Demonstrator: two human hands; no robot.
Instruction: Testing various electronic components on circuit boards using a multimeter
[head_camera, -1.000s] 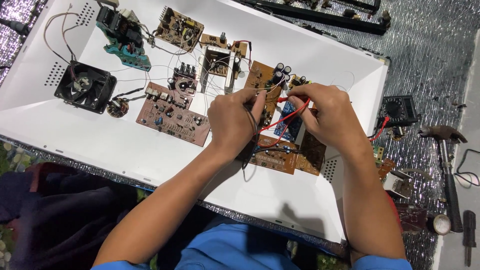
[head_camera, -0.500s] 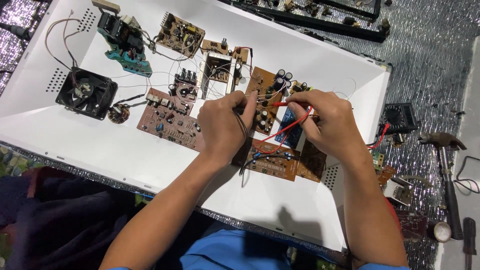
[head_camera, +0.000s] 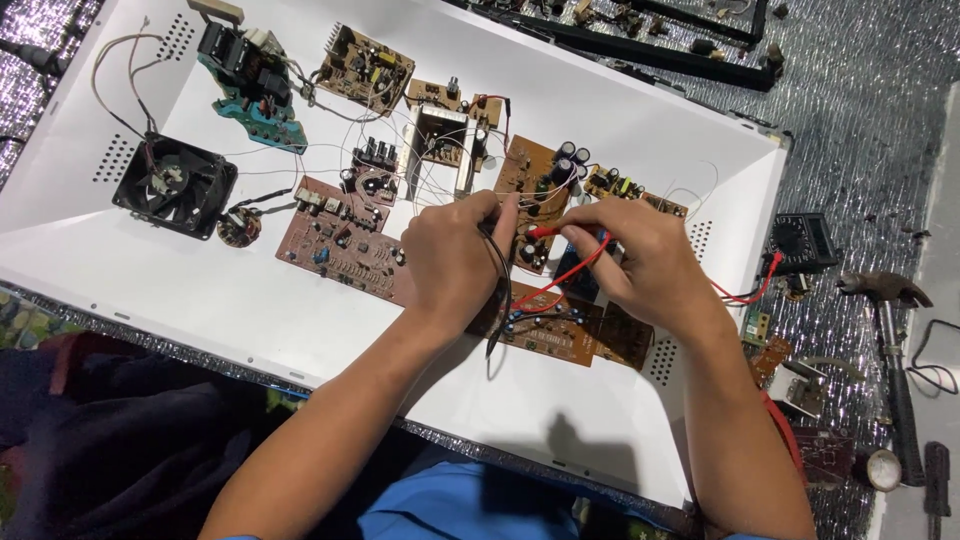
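Bright overhead light fills the sharp frame, casting soft shadows on the white plastic panel (head_camera: 250, 310) under the forearms.

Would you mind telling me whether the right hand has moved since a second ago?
Yes. The right hand, holding the red probe, has shifted up the brown circuit board, toward its black capacitors.

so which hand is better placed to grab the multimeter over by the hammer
Right. The right hand is nearer the black multimeter off the tray's right edge, though it holds the red probe; the left hand is farther and holds the black lead.
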